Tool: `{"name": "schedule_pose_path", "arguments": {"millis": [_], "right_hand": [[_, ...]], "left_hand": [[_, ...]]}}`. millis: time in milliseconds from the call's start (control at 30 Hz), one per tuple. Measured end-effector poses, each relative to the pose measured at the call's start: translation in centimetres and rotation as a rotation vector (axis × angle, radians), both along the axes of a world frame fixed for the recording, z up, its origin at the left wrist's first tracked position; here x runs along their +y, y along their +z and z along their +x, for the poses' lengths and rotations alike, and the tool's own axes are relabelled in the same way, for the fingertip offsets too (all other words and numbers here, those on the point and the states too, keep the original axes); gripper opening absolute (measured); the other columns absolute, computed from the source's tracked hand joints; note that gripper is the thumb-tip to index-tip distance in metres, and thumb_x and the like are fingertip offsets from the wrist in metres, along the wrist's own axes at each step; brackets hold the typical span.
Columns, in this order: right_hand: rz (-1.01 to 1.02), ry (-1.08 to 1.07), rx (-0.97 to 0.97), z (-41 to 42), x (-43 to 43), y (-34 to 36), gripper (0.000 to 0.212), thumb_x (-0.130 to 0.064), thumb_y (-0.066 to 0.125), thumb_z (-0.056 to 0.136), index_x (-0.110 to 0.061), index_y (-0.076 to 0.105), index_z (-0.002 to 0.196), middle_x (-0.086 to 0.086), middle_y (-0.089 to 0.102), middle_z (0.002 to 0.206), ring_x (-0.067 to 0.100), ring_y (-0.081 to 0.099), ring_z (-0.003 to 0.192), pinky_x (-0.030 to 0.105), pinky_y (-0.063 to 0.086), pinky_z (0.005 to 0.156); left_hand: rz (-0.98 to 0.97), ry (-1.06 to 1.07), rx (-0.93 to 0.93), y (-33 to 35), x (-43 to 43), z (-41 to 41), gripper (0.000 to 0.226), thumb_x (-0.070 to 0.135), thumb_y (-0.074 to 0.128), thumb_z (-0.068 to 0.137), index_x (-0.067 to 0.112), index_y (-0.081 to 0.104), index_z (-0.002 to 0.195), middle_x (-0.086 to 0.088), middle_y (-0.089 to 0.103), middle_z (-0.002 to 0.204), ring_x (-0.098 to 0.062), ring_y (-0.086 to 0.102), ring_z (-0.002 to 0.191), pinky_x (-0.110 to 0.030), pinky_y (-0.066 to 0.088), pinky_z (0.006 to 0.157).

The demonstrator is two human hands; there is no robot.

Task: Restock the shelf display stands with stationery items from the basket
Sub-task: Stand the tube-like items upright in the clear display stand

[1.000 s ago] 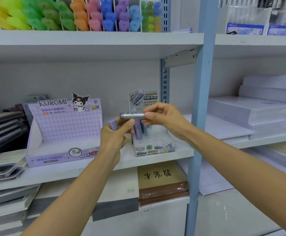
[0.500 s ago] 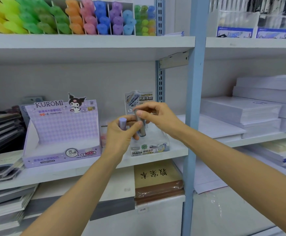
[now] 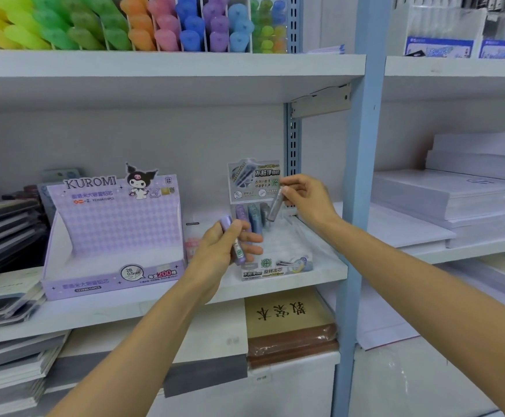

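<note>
1. The left hand (image 3: 219,249), just below the centre of the frame, has its fingers curled round a purple tube (image 3: 238,252). The thumb presses near the tube's cap and the tube stands almost upright, a little tilted.
2. The right hand (image 3: 311,200), right of centre, pinches a grey tube (image 3: 274,209) between thumb and fingertips at its top end. The other fingers are bent. This tube hangs slanted, with its lower end over the back row of the clear display stand (image 3: 275,270).
3. The clear display stand sits on the middle shelf (image 3: 154,300), just left of the blue post (image 3: 362,176). In its back row stand three tubes: purple, blue and grey. Whether the grey tube in the hand touches them, I cannot tell.
4. The two hands are apart; the left one is in front of the stand's left side.
5. A purple Kuromi box (image 3: 109,236) stands on the same shelf, left of the stand.
6. Coloured highlighters (image 3: 124,22) fill the upper left, and white paper stacks (image 3: 443,194) lie at the right.
</note>
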State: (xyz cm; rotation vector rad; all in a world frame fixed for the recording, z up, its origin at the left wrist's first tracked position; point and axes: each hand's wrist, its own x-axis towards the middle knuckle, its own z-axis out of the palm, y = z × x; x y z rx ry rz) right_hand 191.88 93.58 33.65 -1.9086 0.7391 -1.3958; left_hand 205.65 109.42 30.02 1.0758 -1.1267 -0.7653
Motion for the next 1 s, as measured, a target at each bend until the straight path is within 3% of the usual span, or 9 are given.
{"name": "schedule_pose_path", "arguments": {"millis": [100,200,400,633,767,900,1000], "right_hand": [[-0.049,-0.046,0.091,1.1,-1.0,-0.7,0.019,-0.001,0.058,0.093,-0.001,0.065,0.11,0.011,0.065,0.094,0.026,0.063,0.089,0.034,0.055,0.086],[-0.107,-0.053,0.231,2.0,-1.5,-1.4,0.022,-0.001,0.059,0.092,-0.004,0.066,0.113,0.008,0.067,0.097,0.018,0.062,0.086,0.029,0.054,0.087],[-0.217,-0.035,0.44,1.2,-2.4,-1.1,0.022,-0.006,0.057,0.094,-0.009,0.067,0.114,-0.002,0.065,0.095,0.012,0.061,0.085,0.027,0.051,0.089],[-0.257,-0.02,0.379,1.9,-1.6,-1.8,0.015,-0.01,0.061,0.093,-0.014,0.061,0.107,-0.004,0.062,0.09,0.011,0.06,0.082,0.024,0.049,0.077],[-0.298,-0.12,0.452,2.3,-1.5,-2.5,0.01,-0.014,0.066,0.09,-0.012,0.069,0.099,-0.008,0.055,0.088,0.012,0.054,0.084,0.029,0.048,0.081],[-0.277,-0.142,0.496,1.8,-1.3,-2.5,0.017,-0.02,0.065,0.091,-0.013,0.07,0.105,0.001,0.052,0.106,0.012,0.048,0.095,0.025,0.038,0.089],[-0.276,-0.093,0.374,1.1,-0.1,-1.5,0.019,-0.023,0.062,0.093,-0.014,0.07,0.107,0.001,0.057,0.108,0.013,0.055,0.093,0.024,0.041,0.085]], "left_hand": [[-0.008,-0.002,-0.011,-0.1,0.0,0.3,0.024,0.027,0.04,0.103,0.009,0.055,0.108,-0.007,0.07,0.074,-0.02,0.067,0.063,-0.029,0.057,0.061],[0.018,0.034,-0.059,-0.2,0.1,0.3,0.025,0.028,0.041,0.103,0.008,0.052,0.111,-0.002,0.061,0.066,-0.016,0.056,0.052,-0.023,0.044,0.049],[0.051,0.045,-0.021,-0.7,0.0,0.7,0.008,0.014,0.042,0.102,0.006,0.04,0.104,-0.009,0.054,0.075,-0.016,0.05,0.054,-0.028,0.036,0.053],[-0.005,0.048,-0.047,-1.0,-0.3,0.8,0.011,0.015,0.045,0.102,0.005,0.045,0.106,-0.009,0.058,0.079,-0.014,0.054,0.054,-0.025,0.042,0.048],[-0.008,0.067,-0.107,-1.2,-0.2,1.2,0.013,0.018,0.049,0.1,0.007,0.053,0.106,-0.004,0.061,0.077,-0.011,0.056,0.056,-0.022,0.042,0.047],[-0.007,0.086,-0.126,-1.4,-0.1,1.5,0.014,0.019,0.051,0.1,0.009,0.061,0.105,-0.004,0.058,0.078,-0.009,0.053,0.057,-0.023,0.036,0.051],[-0.015,0.098,-0.125,-1.2,0.0,1.4,0.014,0.018,0.052,0.099,0.011,0.063,0.104,-0.004,0.057,0.079,-0.008,0.052,0.058,-0.021,0.037,0.051]]}}
